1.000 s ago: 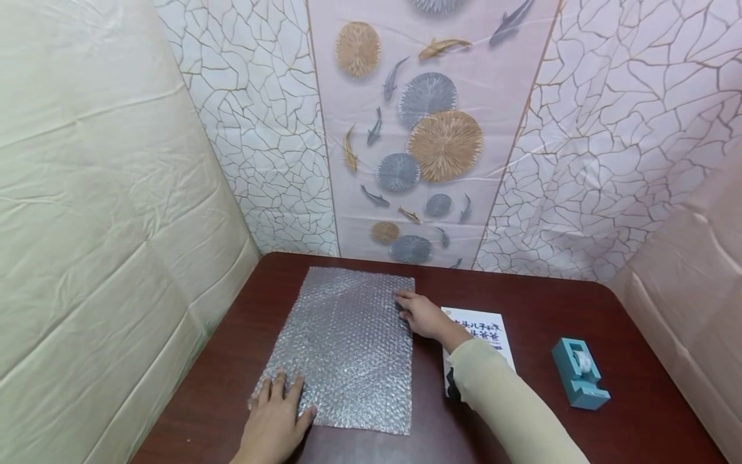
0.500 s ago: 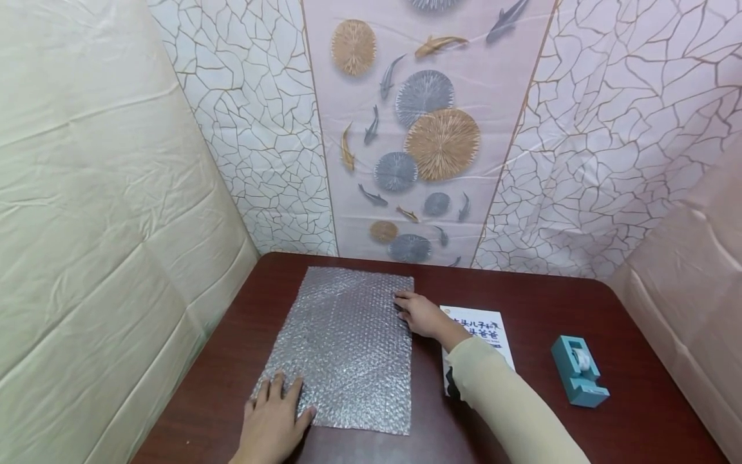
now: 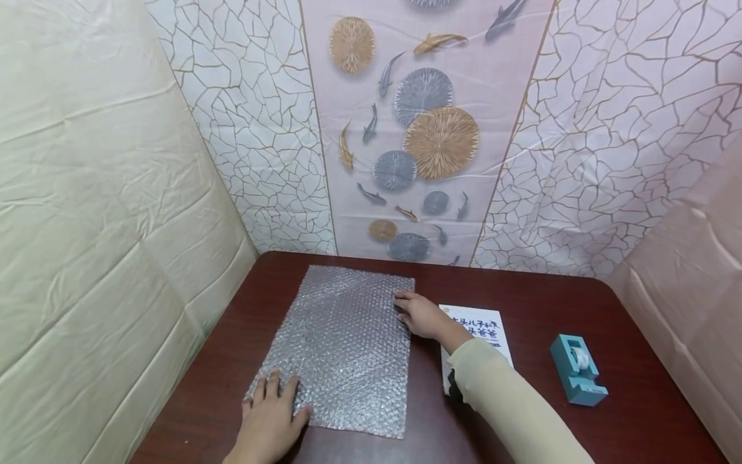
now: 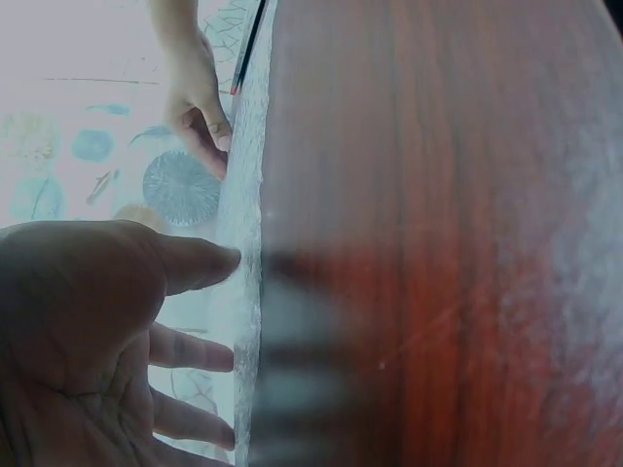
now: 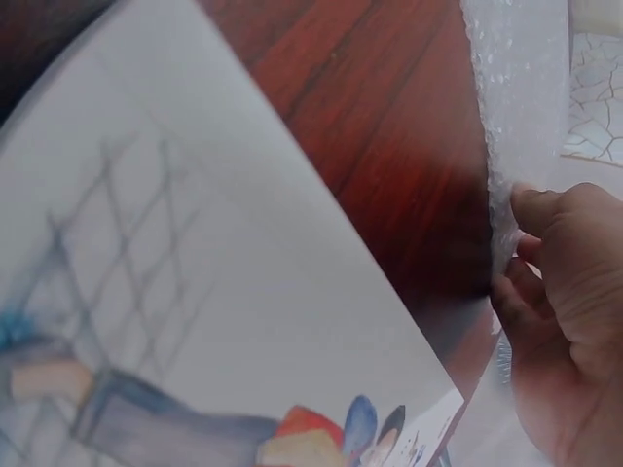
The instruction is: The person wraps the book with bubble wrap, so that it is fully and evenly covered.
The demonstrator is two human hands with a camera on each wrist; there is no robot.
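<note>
A sheet of clear bubble wrap point(image 3: 342, 341) lies flat on the dark red-brown table. My left hand point(image 3: 268, 415) rests on its near left corner, fingers spread; in the left wrist view the fingertips of the left hand point(image 4: 88, 331) touch the wrap's edge. My right hand point(image 3: 422, 314) is at the far right edge of the sheet, with its fingertips on the wrap. In the right wrist view, the right hand point(image 5: 574, 302) has its fingers slightly bent against the edge. A white book point(image 3: 475, 328) with blue characters lies partly beneath the right forearm.
To the right of the book stands a teal tape dispenser point(image 3: 578, 370) with a roll of clear tape. The table point(image 3: 539, 309) reaches back to a patterned cloth wall point(image 3: 406, 129). Pale cloth hangs at both sides.
My left hand has slid slightly left, and the near end of the bubble wrap has shifted a little left with it. The right hand stays at the far right edge.
</note>
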